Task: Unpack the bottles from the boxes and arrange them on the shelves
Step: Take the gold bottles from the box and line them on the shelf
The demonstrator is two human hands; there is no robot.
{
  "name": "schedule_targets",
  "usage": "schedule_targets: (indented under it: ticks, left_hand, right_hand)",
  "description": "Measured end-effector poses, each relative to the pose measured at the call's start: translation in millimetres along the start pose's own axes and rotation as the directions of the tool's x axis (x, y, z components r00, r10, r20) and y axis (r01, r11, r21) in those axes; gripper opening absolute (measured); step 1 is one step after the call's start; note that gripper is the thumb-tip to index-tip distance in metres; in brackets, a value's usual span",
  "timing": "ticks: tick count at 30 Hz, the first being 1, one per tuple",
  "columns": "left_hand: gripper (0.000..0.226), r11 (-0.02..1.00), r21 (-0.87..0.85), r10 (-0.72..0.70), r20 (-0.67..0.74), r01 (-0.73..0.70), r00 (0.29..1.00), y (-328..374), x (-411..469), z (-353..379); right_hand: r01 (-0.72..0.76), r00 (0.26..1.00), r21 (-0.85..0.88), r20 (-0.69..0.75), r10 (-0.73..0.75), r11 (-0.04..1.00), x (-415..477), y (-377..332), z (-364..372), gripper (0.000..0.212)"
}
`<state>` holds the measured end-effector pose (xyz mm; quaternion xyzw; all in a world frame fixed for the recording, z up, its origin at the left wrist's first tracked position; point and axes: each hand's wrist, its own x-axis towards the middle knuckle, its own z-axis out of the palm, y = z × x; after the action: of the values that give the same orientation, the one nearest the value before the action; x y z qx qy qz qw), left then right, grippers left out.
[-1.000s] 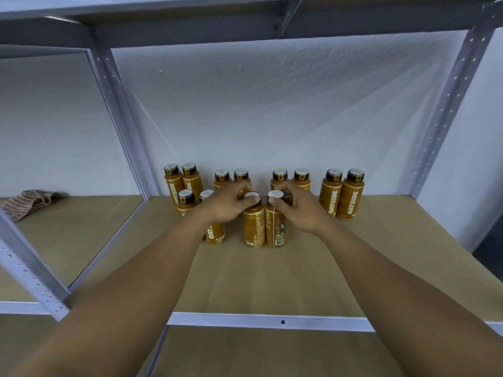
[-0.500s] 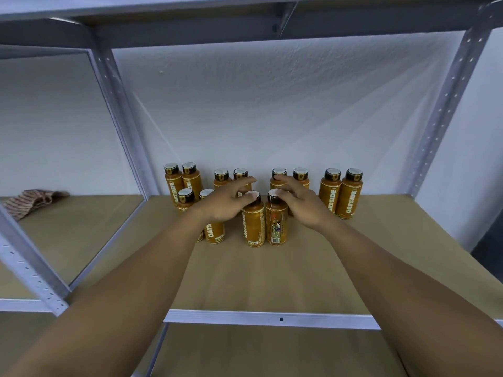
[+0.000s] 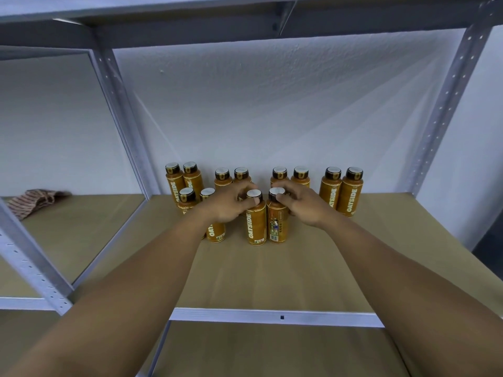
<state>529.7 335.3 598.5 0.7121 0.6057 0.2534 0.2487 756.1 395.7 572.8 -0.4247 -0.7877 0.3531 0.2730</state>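
Note:
Several orange Oatside bottles with dark caps stand in pairs on the brown shelf board (image 3: pixel 272 273). A back row (image 3: pixel 341 193) lines the white wall. Two front bottles stand side by side in the middle. My left hand (image 3: pixel 228 204) pinches the cap of the left front bottle (image 3: pixel 255 224) with thumb and fingers. My right hand (image 3: pixel 302 204) pinches the cap of the right front bottle (image 3: pixel 277 225). Another front pair (image 3: pixel 187 198) stands further left, partly hidden behind my left wrist.
Grey perforated metal uprights (image 3: pixel 446 104) frame the shelf bay, with an upper shelf (image 3: pixel 245 20) overhead. A striped cloth (image 3: pixel 35 200) lies on the neighbouring shelf at left. A lower shelf board (image 3: pixel 272 352) shows under the front rail (image 3: pixel 272 317).
The two middle front bottles have turned a little under my fingers. My left fingers, stretched out half a second ago, are curled on the cap again. The bottles stay in the same spot.

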Motion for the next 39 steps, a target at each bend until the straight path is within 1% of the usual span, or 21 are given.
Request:
schedule_targets:
  ticks: [2,5,7,9,12,13,15,17,20,25,30,35,39]
  left_hand:
    - [0.027,1.0,-0.024,-0.017,-0.032,0.016,0.999,-0.4,0.3,4.0]
    - [0.024,0.999,-0.029,-0.016,-0.097,0.014,0.995,0.9,-0.2,9.6]
    - [0.026,1.0,-0.03,-0.011,-0.121,0.008,0.993,2.5,-1.7,11.3]
    - [0.032,1.0,-0.016,-0.016,-0.115,0.014,0.993,3.8,-3.4,10.5]
    - [0.055,0.999,0.007,-0.047,-0.077,0.048,0.996,5.7,-4.6,6.6]
    - [0.057,0.999,0.005,-0.052,-0.063,0.053,0.997,7.1,-4.5,5.2]
    - [0.054,0.998,0.051,-0.045,-0.025,0.046,0.999,10.1,-3.8,2.5]
    - [0.049,0.994,0.102,-0.036,-0.004,0.036,0.999,11.8,-2.4,0.8]
    - [0.045,0.994,0.105,-0.025,-0.008,0.026,1.0,12.3,-1.9,0.4]
    - [0.038,0.999,0.05,0.003,-0.012,-0.003,1.0,13.8,-3.5,1.8]
    - [0.036,0.999,0.048,-0.011,-0.016,0.011,1.0,16.8,-5.4,3.0]
    - [0.038,0.998,0.064,-0.02,-0.018,0.021,1.0,19.1,-7.6,3.8]
    - [0.038,0.997,0.068,-0.026,-0.02,0.028,0.999,18.6,-9.6,4.1]
  right_hand:
    - [0.003,1.0,-0.022,-0.011,-0.003,1.0,-1.3,-1.3,0.7,0.038]
    - [0.014,0.999,-0.08,-0.03,-0.016,0.997,-3.8,-4.7,0.6,0.038]
    - [0.014,0.999,-0.101,-0.04,-0.018,0.995,-5.9,-6.3,0.0,0.04]
    - [0.009,0.999,-0.099,-0.036,-0.012,0.995,-7.6,-6.8,-0.9,0.042]
    - [-0.013,1.0,-0.057,-0.006,0.012,0.998,-8.2,-6.2,-2.5,0.046]
    - [-0.026,1.0,-0.026,0.0,0.026,0.999,-8.0,-6.9,-3.2,0.047]
    - [-0.046,0.999,0.056,0.022,0.045,0.997,-5.9,-8.3,-4.7,0.045]
    - [-0.061,0.996,0.095,0.07,0.054,0.994,-3.3,-12.1,-7.6,0.045]
    - [-0.068,0.987,0.043,0.147,0.061,0.997,1.2,-19.1,-12.1,0.044]
    - [-0.025,0.984,-0.08,0.176,0.039,0.996,5.0,-25.1,-20.5,0.041]
    - [0.017,0.991,-0.176,0.135,0.007,0.984,4.7,-22.7,-24.8,0.039]
    - [0.02,0.998,-0.181,0.062,-0.009,0.983,1.7,-20.3,-18.0,0.044]
    - [0.011,0.999,-0.204,0.045,-0.002,0.979,-0.8,-21.1,-15.3,0.048]
